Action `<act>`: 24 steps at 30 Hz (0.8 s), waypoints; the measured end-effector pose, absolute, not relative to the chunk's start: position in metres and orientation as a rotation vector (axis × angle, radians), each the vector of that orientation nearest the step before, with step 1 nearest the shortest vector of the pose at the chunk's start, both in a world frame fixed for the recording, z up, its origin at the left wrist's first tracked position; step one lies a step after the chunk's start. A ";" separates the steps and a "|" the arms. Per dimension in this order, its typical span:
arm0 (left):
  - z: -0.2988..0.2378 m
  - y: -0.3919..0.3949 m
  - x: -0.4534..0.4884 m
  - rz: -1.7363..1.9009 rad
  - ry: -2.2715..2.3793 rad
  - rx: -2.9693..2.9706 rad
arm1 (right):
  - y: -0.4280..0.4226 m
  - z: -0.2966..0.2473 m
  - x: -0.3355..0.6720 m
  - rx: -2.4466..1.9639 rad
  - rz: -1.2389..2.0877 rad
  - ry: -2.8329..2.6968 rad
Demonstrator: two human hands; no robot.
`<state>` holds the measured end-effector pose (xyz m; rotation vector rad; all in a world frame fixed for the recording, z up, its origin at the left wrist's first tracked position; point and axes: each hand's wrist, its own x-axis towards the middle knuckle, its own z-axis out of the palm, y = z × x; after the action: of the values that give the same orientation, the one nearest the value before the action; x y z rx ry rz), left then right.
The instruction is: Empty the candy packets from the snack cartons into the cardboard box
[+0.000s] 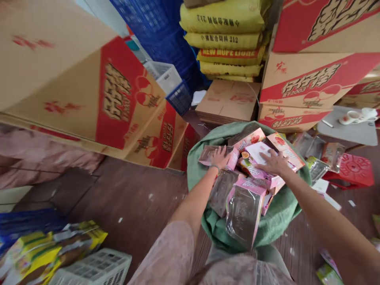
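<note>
A green woven sack stands with its mouth wide, heaped with pink and orange printed cartons and clear plastic trays. My left hand lies with fingers spread on a pink carton with a clear window at the heap's left side. Across from it, my right hand rests, fingers apart, on a white and pink carton. Nearest my body, a clear plastic tray with a pink edge leans over the sack's front. An orange carton pokes up behind my right hand. Lower contents are hidden.
Large red and brown cardboard boxes are stacked at left, with more boxes at right. Yellow sacks and flattened cardboard stand behind. A red stool is at right; a pale crate is lower left.
</note>
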<state>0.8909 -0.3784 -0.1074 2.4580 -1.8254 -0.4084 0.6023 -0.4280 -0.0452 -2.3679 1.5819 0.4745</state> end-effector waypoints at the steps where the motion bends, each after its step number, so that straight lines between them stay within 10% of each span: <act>1: -0.120 -0.377 0.877 -0.486 -1.807 2.469 | -0.426 -0.053 0.603 -2.363 0.505 1.590; 24: -0.404 -0.430 0.817 -0.691 -1.868 2.495 | -0.503 -0.310 0.545 -1.908 0.606 1.618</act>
<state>0.8173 -0.4296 -0.4039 2.4954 -1.8681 -0.6914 0.5448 -0.5031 -0.3095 -1.9080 1.6177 0.6064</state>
